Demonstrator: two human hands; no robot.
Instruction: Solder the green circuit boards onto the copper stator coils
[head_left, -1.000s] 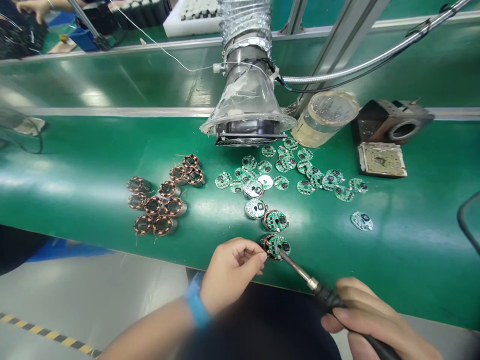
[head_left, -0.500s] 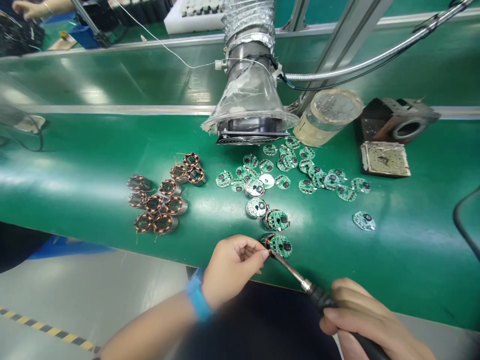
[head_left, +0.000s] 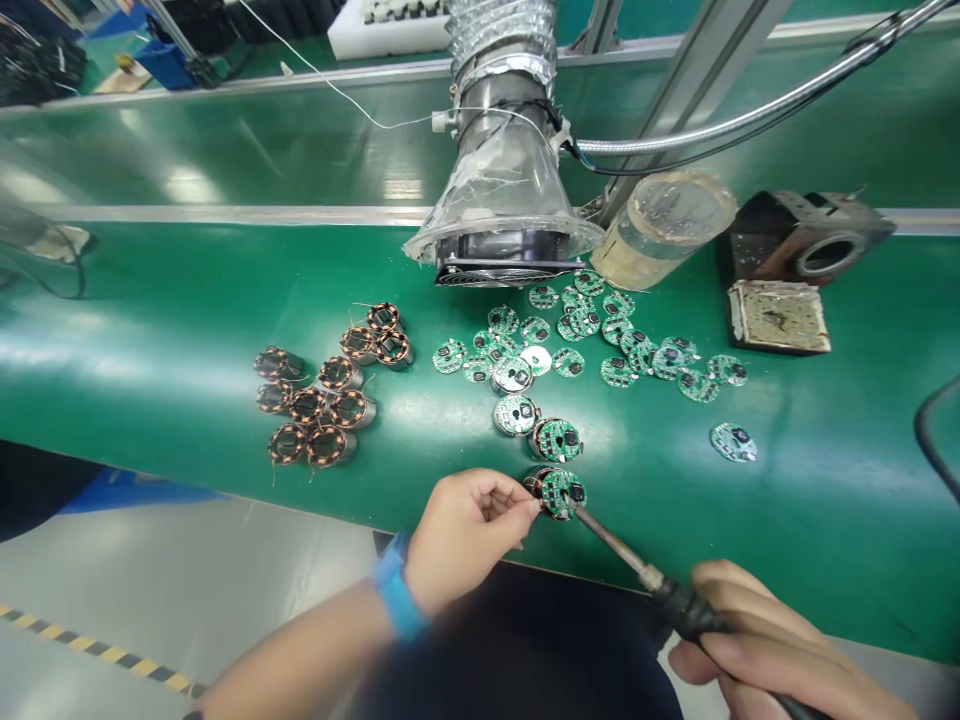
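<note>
Hands (head_left: 466, 540) are at a glossy green bench (head_left: 172, 330), apparently facing another workbench (head_left: 311, 62).

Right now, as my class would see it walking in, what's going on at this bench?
A person is working with both hands at a green bench. The right hand holds a soldering iron, its tip at a round green board on a copper-wound coil; whether it touches is hard to tell. The left hand has its fingertips at that coil's left edge. Bare coils stand grouped farther left, and loose boards lie scattered beyond.
</note>
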